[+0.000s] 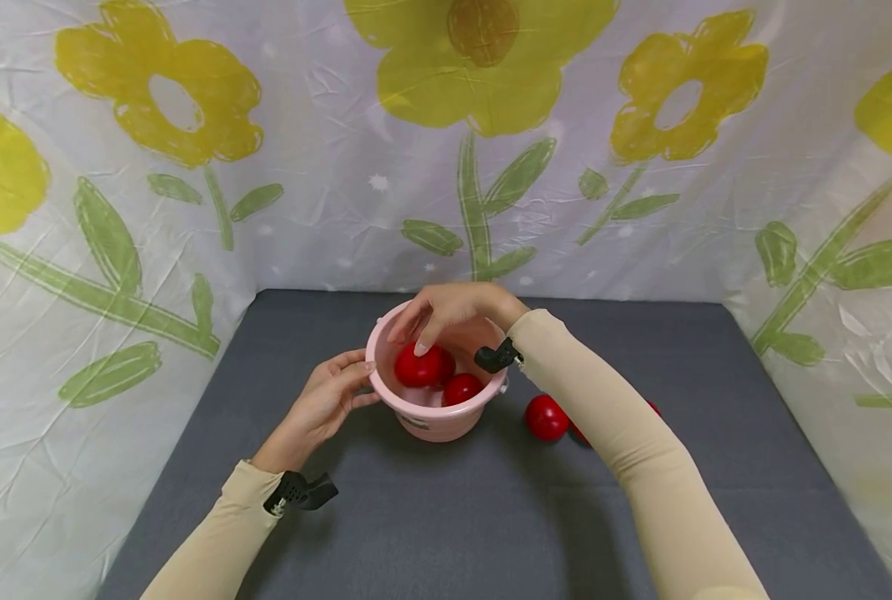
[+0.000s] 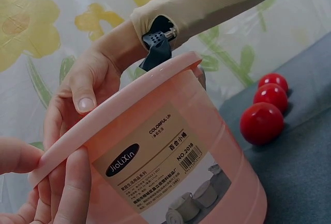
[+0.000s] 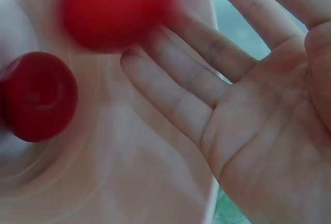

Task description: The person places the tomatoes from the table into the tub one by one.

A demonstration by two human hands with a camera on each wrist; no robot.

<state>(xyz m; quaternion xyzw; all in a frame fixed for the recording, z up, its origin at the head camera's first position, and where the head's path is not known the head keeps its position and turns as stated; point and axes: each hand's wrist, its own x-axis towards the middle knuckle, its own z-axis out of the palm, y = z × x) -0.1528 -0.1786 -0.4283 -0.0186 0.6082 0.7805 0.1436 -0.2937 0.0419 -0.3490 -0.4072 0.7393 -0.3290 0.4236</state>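
Note:
A pink plastic bucket point(image 1: 440, 427) stands on the dark table. My left hand point(image 1: 322, 407) pinches its left rim, with a labelled wall point(image 2: 160, 167) below the fingers in the left wrist view. Over the bucket's mouth my right hand point(image 1: 457, 305) reaches in from the far side. Its fingers point(image 3: 170, 89) are spread and fairly straight in the right wrist view. Just off their tips is a blurred glossy red ball point(image 3: 116, 12); in the head view the thumb overlaps this ball point(image 1: 416, 368). Another red ball point(image 1: 463, 388) lies lower in the bucket.
Several red balls point(image 1: 547, 417) rest in a row on the table point(image 1: 446, 517), right of the bucket, partly hidden by the right sleeve point(image 1: 603, 408). A flower-printed cloth point(image 1: 326, 167) hangs behind the table and along its sides.

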